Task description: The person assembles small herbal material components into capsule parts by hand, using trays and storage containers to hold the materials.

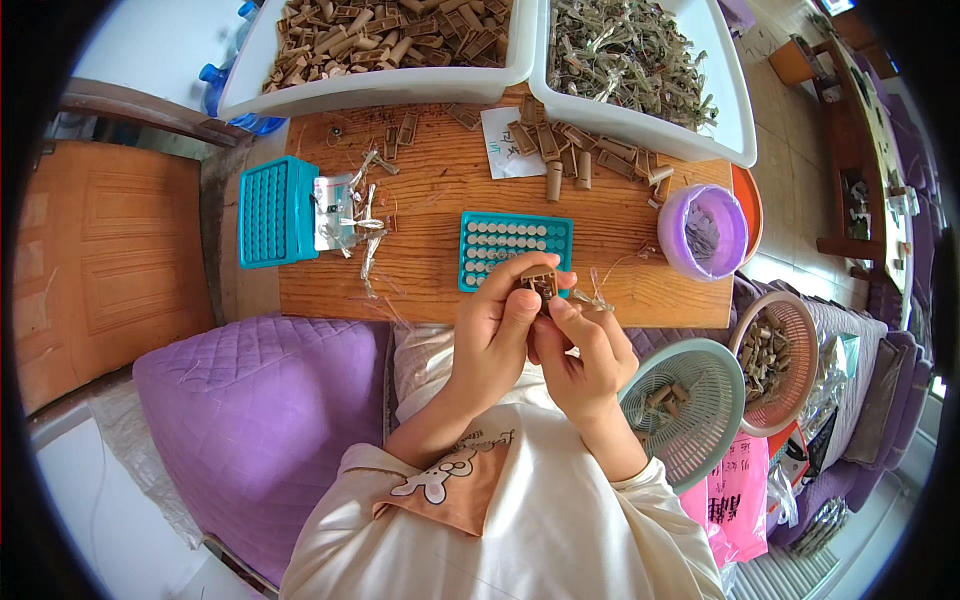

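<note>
My left hand (497, 325) grips a small brown plastic casing (540, 279) between thumb and fingers, its open side facing up. My right hand (585, 350) pinches the same casing from the other side, fingertips at its lower end. Something small and dark sits inside the casing; I cannot make out its details. Thin clear wire (592, 298) sticks out beside my right fingers. Just beyond the hands lies a teal tray (516, 217) with rows of round white discs, its near right part hidden by my fingers.
White bins of brown casings (390, 40) and clear wire bundles (630, 60) stand at the back. Loose casings (580, 150) lie before them. Left are a teal block (277, 212) and wire bundles (370, 220); right, a purple bucket (703, 232) and baskets (690, 400).
</note>
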The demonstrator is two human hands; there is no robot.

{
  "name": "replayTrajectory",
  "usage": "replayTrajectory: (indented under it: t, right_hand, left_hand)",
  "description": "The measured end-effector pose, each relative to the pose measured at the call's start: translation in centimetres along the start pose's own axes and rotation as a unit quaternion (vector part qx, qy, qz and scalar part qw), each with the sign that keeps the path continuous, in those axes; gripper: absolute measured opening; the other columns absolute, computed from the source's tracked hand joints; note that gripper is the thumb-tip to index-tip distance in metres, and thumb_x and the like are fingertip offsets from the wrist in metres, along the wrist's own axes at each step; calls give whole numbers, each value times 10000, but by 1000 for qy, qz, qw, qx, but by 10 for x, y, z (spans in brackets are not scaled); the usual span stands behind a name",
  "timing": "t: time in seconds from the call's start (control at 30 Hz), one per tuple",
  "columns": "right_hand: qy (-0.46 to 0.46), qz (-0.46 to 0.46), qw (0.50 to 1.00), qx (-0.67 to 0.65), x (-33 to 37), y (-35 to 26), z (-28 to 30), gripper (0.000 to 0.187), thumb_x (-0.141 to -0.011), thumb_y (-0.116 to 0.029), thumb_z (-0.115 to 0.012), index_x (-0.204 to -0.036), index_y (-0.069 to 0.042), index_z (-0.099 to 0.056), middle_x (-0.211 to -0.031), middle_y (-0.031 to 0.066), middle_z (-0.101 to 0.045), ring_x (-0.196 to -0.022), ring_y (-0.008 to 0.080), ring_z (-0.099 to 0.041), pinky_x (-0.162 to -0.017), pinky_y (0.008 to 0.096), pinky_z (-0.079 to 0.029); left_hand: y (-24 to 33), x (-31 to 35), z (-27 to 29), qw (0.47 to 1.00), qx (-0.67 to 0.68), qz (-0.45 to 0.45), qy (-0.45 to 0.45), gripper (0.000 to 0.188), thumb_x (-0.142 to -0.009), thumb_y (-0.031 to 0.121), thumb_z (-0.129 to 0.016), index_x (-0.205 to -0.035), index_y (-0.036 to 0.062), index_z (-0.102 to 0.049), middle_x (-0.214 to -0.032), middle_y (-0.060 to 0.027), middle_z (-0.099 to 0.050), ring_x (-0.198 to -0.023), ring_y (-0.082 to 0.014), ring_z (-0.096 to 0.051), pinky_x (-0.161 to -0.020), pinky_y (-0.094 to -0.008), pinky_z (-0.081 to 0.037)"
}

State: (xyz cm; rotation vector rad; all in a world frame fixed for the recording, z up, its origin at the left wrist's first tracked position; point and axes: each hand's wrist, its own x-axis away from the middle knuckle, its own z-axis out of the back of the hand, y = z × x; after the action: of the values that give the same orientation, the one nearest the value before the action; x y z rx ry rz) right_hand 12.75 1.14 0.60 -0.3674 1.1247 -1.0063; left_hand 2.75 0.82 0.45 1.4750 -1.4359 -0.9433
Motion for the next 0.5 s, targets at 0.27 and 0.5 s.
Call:
replayTrajectory:
  t: [0.27,0.5]
  right_hand:
    - [-28,-33,999,2,-1,3,-1,180,-632,53,-639,-779,-2,-553,-577,59,-508,-458,141,-504,-391,236,-396]
    - [-11,-148,978,-147,1,11,-3,168,-687,78,-572,-838,25,-521,-629,69,-529,-510,79,-510,-443,190,-414]
  left_hand:
    - [-2,-4,3,999,1,31,16,392,-839,305,-473,-1059,-19,-457,-914,-121,-574,-771,-164,-584,-643,-241,-486]
    - [0,-10,13,990,71,104,-57,326,-836,141,-491,-1131,13,-434,-979,-90,-563,-736,-60,-539,-486,-175,-478]
